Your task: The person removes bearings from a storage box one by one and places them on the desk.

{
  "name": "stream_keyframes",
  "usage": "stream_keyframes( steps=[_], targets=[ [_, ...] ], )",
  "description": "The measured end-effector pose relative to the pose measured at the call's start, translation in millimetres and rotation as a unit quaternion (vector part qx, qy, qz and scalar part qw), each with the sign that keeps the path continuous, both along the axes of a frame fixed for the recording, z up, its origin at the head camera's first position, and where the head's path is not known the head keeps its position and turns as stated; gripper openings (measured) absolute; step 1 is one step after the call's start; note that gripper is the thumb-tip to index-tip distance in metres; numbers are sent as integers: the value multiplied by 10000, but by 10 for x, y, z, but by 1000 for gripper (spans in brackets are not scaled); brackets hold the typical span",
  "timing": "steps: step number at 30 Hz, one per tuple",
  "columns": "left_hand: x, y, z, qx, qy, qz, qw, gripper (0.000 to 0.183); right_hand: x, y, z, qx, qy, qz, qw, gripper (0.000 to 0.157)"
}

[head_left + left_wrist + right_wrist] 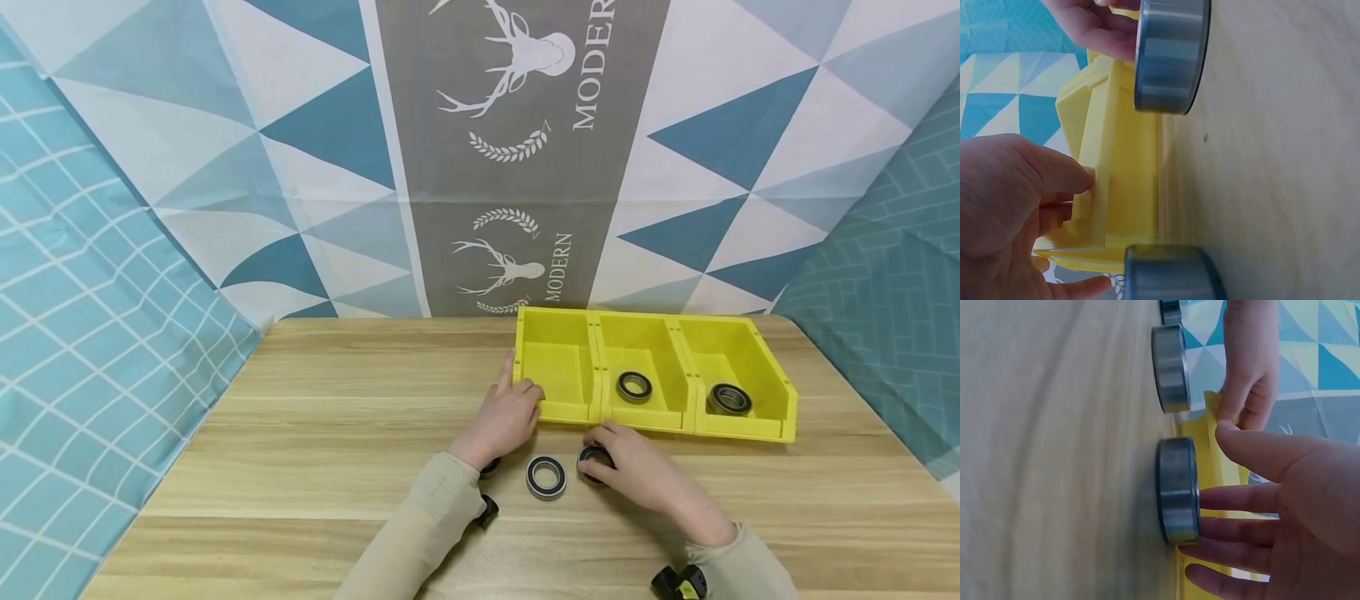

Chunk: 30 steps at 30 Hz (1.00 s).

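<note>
My left hand [504,417] grips the left front corner of a yellow three-compartment bin [566,412]. In the left wrist view the thumb presses on the bin's lip and other fingers reach behind it. My right hand [637,471] is at a ball bearing [596,465] on the table in front of the bin. The right wrist view shows its fingers [1235,528] straight along the bearing's far face, with the thumb standing apart from it. A second bearing [546,477] lies flat to the left. A third bearing [490,468] is partly hidden by my left wrist.
The bin's middle compartment holds a bearing [634,387], and its right compartment holds bearing rings [729,399] near the front. The left compartment's yellow floor shows. The wooden table [337,433] extends to both sides, and a patterned cloth [315,167] hangs behind it.
</note>
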<state>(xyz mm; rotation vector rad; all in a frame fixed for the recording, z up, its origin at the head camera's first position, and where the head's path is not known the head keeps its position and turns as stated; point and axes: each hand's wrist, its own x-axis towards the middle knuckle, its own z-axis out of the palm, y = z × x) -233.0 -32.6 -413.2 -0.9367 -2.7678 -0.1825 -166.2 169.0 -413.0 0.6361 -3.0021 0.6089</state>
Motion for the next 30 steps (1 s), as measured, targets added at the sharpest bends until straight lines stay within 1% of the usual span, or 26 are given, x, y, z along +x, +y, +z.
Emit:
stream_keyframes(
  steps=[3,6,8,12,15,18,23,30],
  targets=[
    [-2,-1,-5,-28,14,-10,10000,16,-14,33,20,16,194,-63,9998,32],
    [-2,-1,-7,-13,0,-13,10000,16,-31,61,35,21,339,-206,9992,33],
    [-2,-1,-6,-2,-7,-12,10000,16,-47,76,43,15,424,-342,9985,31],
    [-1,0,-5,16,-52,2,10000,16,-97,108,83,-82,654,-562,9962,19],
    [-2,2,-5,29,-109,27,9999,17,-147,155,123,-182,841,-648,9942,11],
    [-4,5,3,31,-135,39,9999,17,-206,222,171,-239,988,-712,9923,8],
    [-4,7,4,34,-151,35,9999,16,-294,326,234,-318,1017,-858,9906,7],
    [-6,9,-12,18,-136,32,9999,16,-401,402,191,-411,966,-973,9897,11]
  ],
)
